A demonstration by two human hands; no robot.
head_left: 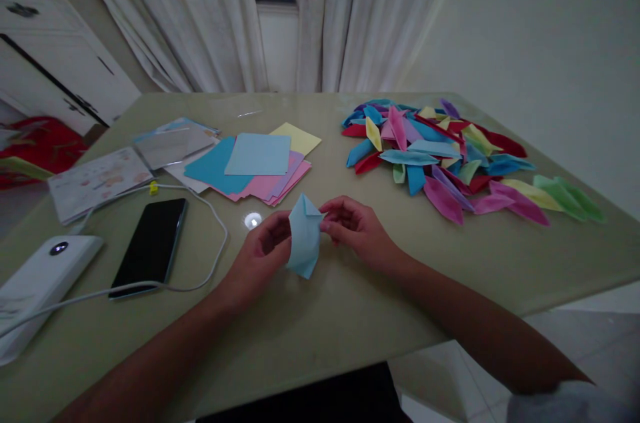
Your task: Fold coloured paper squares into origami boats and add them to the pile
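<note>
A light blue sheet of paper (304,239), partly folded, is held up above the table between my two hands. My left hand (263,249) is closed on its left edge, the fingertips partly hidden behind it. With thumb and fingers, my right hand (357,229) pinches the upper right edge, where a small folded corner shows. Beyond my hands lies a spread of loose square sheets (257,155) in light blue, teal, yellow, pink and purple. Over to the right is a heap of folded paper pieces (425,143) in many colours.
To my left, a black phone (150,246) lies near a white power bank (47,289), with a white cable (223,236) looping around. Printed packets (103,183) sit behind them. The table (350,316) ends before a curtain (200,16) and a wall.
</note>
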